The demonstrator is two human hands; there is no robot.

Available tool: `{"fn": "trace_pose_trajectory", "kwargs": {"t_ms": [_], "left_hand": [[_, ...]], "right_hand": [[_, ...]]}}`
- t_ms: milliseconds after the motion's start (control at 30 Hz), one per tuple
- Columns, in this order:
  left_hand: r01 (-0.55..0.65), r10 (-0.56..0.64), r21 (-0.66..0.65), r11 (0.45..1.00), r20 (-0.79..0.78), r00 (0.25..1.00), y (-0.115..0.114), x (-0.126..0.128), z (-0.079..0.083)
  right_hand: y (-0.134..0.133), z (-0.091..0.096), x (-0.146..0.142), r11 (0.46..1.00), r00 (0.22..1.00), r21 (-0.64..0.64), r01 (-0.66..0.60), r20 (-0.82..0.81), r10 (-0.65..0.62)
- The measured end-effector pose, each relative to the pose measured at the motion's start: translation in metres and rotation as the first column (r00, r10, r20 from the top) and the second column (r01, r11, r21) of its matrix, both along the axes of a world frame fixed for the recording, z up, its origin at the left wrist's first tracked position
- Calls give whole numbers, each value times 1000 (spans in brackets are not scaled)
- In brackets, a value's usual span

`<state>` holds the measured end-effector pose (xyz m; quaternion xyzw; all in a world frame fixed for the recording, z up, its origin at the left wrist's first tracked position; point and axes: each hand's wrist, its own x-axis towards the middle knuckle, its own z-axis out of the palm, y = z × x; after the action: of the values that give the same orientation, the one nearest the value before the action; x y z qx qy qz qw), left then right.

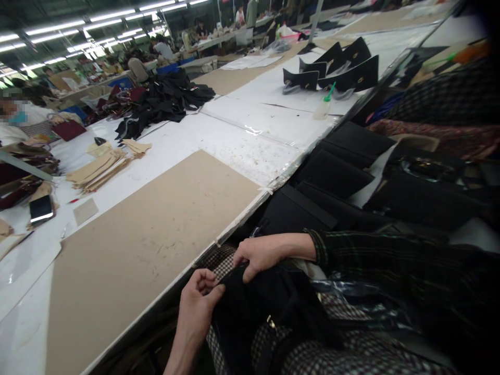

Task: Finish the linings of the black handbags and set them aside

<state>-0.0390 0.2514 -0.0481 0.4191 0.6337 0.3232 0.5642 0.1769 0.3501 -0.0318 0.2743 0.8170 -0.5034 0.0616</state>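
Note:
A black bag (250, 302) with a small gold-coloured metal fitting (271, 322) lies across my lap, over checked cloth (351, 354). My left hand (197, 299) pinches its near left edge between thumb and curled fingers. At the bag's upper edge, my right hand (260, 255) is closed, with the thumb on the near face and the fingers over the far side. The bag's lower part falls into shadow, and its inside is hidden.
A tan board (156, 245) covers the near white table (234, 140). Stacked black panels (332, 166) lie to my right. Black pieces with gold fittings (332, 67), a small bottle (322, 108), tan pieces (99, 169) and a phone (41, 209) rest on the table. A masked person (23, 122) sits opposite.

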Motion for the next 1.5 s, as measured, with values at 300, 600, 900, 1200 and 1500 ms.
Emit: {"fn": "trace_pose_trajectory", "kwargs": {"t_ms": [300,600,900,1200,1500], "left_hand": [[266,-253,52,963,-181,951,4,-4,2],[301,-290,27,953,-192,938,1,-6,6],[259,-257,5,966,-103,961,2,0,14],[335,-270,-243,910,264,926,-13,-30,33],[376,-385,-181,909,-15,923,-25,-21,44]], "right_hand": [[3,7,-1,997,993,26,-76,92,73],[4,2,1,991,991,10,-133,31,133],[-2,-17,-31,984,980,-69,-165,-124,155],[-12,-1,-37,994,989,-8,-110,-105,109],[-18,15,-45,972,983,163,-168,-43,177]]}}
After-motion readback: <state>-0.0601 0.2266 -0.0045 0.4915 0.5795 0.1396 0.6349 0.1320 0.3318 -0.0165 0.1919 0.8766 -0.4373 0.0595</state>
